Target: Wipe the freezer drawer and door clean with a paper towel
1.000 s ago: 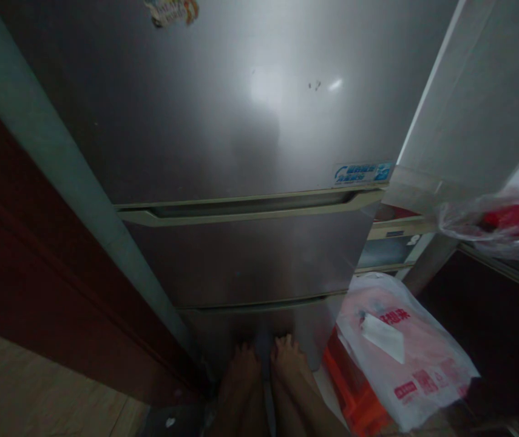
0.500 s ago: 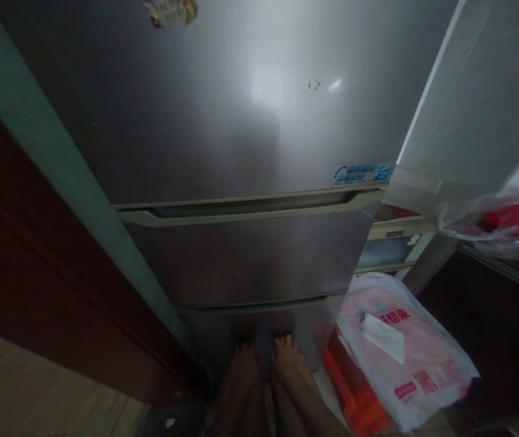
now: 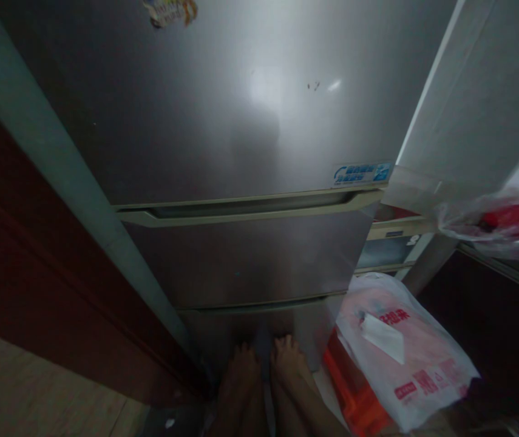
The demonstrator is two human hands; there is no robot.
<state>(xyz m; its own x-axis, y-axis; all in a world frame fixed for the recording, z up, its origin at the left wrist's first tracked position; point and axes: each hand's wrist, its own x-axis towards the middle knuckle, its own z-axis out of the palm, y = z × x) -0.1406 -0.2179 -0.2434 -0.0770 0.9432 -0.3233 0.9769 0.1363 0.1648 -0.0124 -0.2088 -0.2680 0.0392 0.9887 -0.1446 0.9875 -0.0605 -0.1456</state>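
Neither my left hand nor my right hand is in view. A silver-grey refrigerator [image 3: 172, 121] fills the middle, its upper door and the two drawer fronts below it closed. The middle drawer [image 3: 250, 261] has a pale recessed handle [image 3: 250, 212] along its top edge. Below it is the bottom drawer [image 3: 223, 321]. Two bare feet [image 3: 286, 364] stand close together at the bottom, toes toward the refrigerator. A blue-and-white sticker [image 3: 362, 173] is near the lower right corner of the upper door.
At right, a white plastic bag with red print [image 3: 414, 364] lies over an orange crate [image 3: 359, 400]. Clear plastic around something red [image 3: 518, 218] is above a dark cabinet [image 3: 491, 328]. A dark red door or panel [image 3: 36, 243] stands at left, beside wooden flooring [image 3: 36, 382].
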